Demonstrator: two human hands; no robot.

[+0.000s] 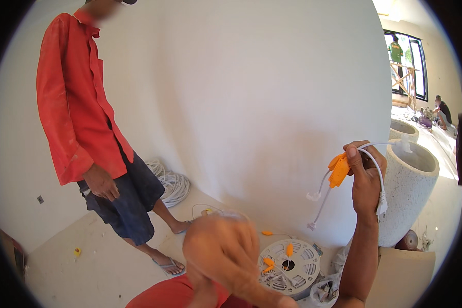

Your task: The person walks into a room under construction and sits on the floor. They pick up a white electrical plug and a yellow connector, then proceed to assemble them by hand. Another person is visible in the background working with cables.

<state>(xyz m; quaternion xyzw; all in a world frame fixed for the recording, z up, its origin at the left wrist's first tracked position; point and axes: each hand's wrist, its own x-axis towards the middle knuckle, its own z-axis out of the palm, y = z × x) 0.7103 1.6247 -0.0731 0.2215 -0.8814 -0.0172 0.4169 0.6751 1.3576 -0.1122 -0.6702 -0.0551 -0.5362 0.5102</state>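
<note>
Raised at the right, my right hand [365,169] is closed around a bunch of white cords with orange plastic pieces [339,170] on them. A white plug [381,204] dangles below the hand, and small whitish end connectors [312,226] hang to its left. My left hand [220,249] is low in the middle, close up and smeared by motion, so its fingers do not show clearly. Just beyond it, a white reel [310,259] lies on the floor with similar orange pieces [289,250] and cords on top.
A person in a red shirt [82,102] stands at the left, beside a coil of pale cable [173,187] against the white wall [272,92]. Large speckled pots [408,197] stand at the right. Plastic bags [326,290] lie by the reel. Farther off are scaffolding [409,82] and other people.
</note>
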